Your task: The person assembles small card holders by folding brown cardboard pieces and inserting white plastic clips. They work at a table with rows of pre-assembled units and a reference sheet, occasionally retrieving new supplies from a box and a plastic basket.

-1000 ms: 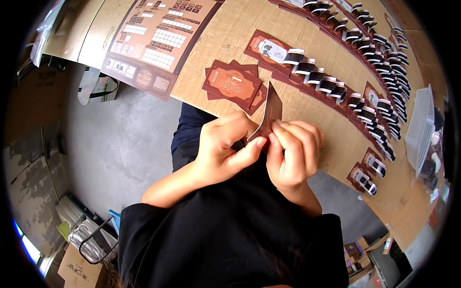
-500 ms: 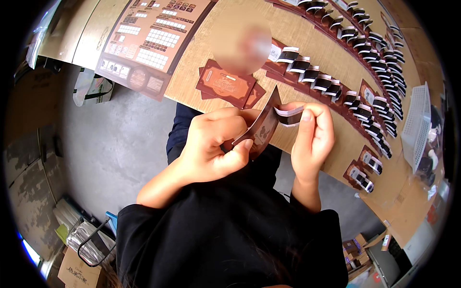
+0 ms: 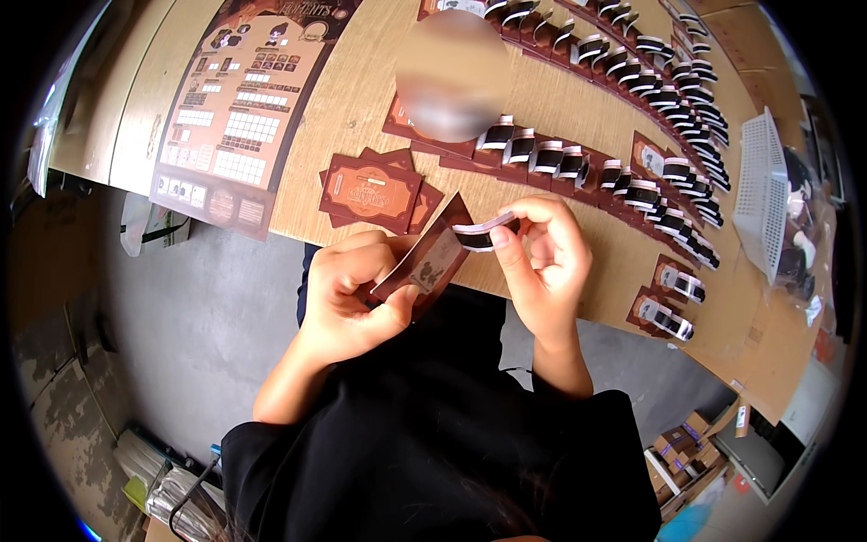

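A brown printed card [image 3: 432, 264] is pinched in my left hand [image 3: 354, 294], tilted up over the table's near edge. From the card's right side a curved black and white strip [image 3: 477, 235] sticks out. My right hand [image 3: 547, 266] pinches the free end of that strip between thumb and forefinger. Just beyond my left hand lies a small pile of reddish-brown cards [image 3: 372, 191]. Past my right hand runs a row of overlapping cards with curled black and white strips [image 3: 546, 157].
More rows of cards with strips [image 3: 646, 81] fan over the wooden table [image 3: 343, 104]. Two separate cards [image 3: 664, 312] lie near the right edge. A large printed sheet [image 3: 248, 117] is at left. A white plastic basket [image 3: 757, 194] stands far right.
Both hands, with the card and strip, appear lower and further left in the picture. The whole table has shifted left too, so the view itself has turned. Both grips stay closed.
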`<state>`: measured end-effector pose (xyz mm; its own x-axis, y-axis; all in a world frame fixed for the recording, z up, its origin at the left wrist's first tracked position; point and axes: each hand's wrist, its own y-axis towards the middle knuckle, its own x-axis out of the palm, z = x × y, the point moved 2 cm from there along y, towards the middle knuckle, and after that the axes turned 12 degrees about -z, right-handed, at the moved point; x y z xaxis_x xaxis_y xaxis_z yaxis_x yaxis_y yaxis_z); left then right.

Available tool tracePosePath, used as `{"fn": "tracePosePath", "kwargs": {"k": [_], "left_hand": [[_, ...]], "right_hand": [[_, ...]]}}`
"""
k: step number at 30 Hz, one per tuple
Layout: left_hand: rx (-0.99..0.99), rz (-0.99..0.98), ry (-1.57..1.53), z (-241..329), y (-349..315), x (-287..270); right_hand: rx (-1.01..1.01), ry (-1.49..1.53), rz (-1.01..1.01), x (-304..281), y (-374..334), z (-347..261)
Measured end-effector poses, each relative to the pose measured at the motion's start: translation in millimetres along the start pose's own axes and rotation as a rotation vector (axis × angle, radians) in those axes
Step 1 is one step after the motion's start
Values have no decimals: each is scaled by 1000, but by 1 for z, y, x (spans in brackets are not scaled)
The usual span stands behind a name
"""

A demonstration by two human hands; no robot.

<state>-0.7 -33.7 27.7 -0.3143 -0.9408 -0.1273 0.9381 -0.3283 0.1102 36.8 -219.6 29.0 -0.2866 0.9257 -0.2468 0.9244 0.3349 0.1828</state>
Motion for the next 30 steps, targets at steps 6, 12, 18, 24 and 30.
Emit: {"fn": "tracePosePath", "kwargs": {"k": [6, 12, 18, 24, 30], "left_hand": [[-61, 24, -110, -8, -3, -8], [93, 275, -521, -17, 1, -21], [-1, 366, 96, -25, -3, -37], [-138, 277, 833, -19, -1, -42], [-201, 210, 907, -21, -3, -47]], "right_hand": [[19, -31, -180, -15, 12, -11], [82, 339, -245, -30, 68, -20], [-74, 39, -196, -43, 176, 9], [-110, -552, 8, -36, 218, 33], [-19, -776, 67, -31, 214, 29]]}}
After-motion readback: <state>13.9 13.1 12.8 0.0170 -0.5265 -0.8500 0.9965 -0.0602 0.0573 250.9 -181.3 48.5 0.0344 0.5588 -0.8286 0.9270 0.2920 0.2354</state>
